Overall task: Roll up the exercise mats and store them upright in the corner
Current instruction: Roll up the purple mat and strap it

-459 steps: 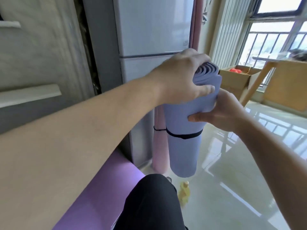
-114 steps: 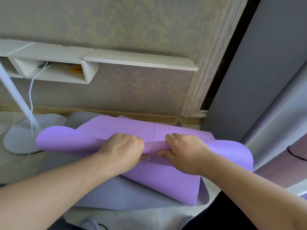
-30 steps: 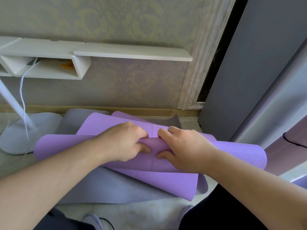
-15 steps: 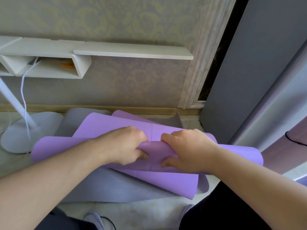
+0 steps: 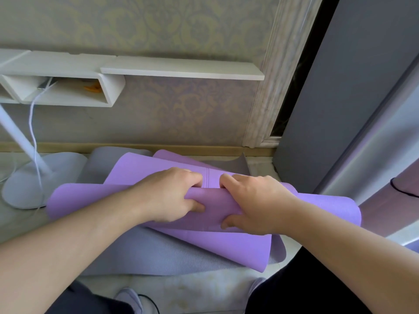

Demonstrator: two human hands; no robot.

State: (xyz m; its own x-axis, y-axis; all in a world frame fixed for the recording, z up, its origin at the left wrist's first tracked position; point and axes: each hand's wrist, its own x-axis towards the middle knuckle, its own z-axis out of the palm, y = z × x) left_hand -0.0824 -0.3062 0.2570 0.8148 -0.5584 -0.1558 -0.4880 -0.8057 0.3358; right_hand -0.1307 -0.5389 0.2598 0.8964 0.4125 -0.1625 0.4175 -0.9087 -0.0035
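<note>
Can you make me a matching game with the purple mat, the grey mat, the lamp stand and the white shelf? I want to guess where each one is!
Things:
1. purple mat
2. grey mat
3. lamp stand
4. white shelf

Places:
A. up on the wall
B. flat on the floor, under another mat
C. standing on the floor at the far left
D. gripped by both hands, partly rolled

Pairs: 1-D, 2-B, 3-C, 4-A
</note>
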